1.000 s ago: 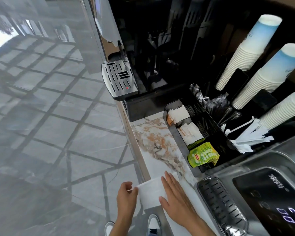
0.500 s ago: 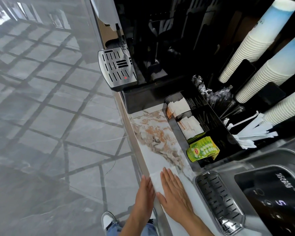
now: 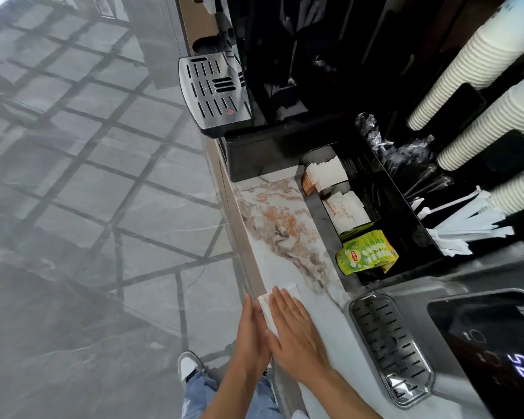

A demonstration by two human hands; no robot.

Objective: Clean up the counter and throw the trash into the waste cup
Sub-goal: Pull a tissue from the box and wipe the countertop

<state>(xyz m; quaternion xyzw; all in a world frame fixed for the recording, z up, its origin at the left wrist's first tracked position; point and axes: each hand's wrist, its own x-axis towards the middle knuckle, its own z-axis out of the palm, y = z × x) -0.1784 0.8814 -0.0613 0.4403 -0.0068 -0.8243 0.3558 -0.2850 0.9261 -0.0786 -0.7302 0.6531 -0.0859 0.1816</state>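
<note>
A white paper napkin (image 3: 280,293) lies folded on the marble counter (image 3: 280,225) at its front edge. My right hand (image 3: 297,331) lies flat on top of it, fingers stretched out and pressing down. My left hand (image 3: 250,337) is flat against the napkin's left side at the counter edge, fingers straight and together. Most of the napkin is hidden under the two hands. No waste cup is in view.
A black coffee machine with a metal drip tray (image 3: 214,93) stands at the far end. A black organizer (image 3: 315,207) holds sugar sachets, green tea bags (image 3: 365,254) and wrapped stirrers. Paper cup stacks (image 3: 472,68) are at the right. A water dispenser's drip grate (image 3: 389,347) is near right.
The napkin was spread wide between my hands a second ago; my left hand has swung in to the right, and the napkin now shows as a narrow folded strip under both hands.
</note>
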